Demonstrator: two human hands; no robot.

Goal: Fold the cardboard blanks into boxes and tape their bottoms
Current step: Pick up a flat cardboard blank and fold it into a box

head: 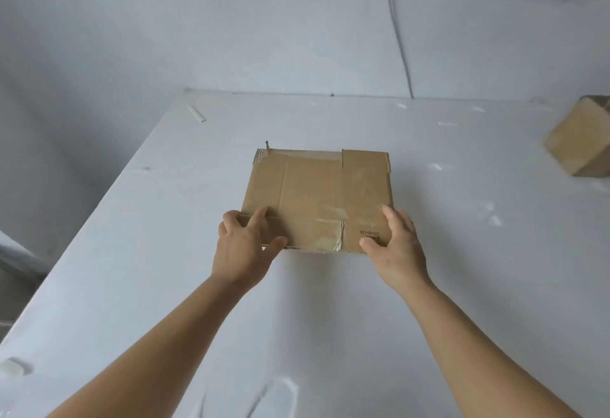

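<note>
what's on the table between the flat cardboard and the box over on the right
Head view: only bare white table with pale scuffs lies between the flat cardboard blank and the folded box.

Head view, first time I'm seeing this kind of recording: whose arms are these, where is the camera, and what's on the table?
There is no machine here. One camera sits on a person's head, looking forward and down, so the arms are the wearer's own. On the white table lies a flat cardboard blank with old tape on it. The left hand holds its near left corner, fingers on top. The right hand holds its near right corner, thumb at the near edge. At the far right stands a folded box, partly out of frame.
</note>
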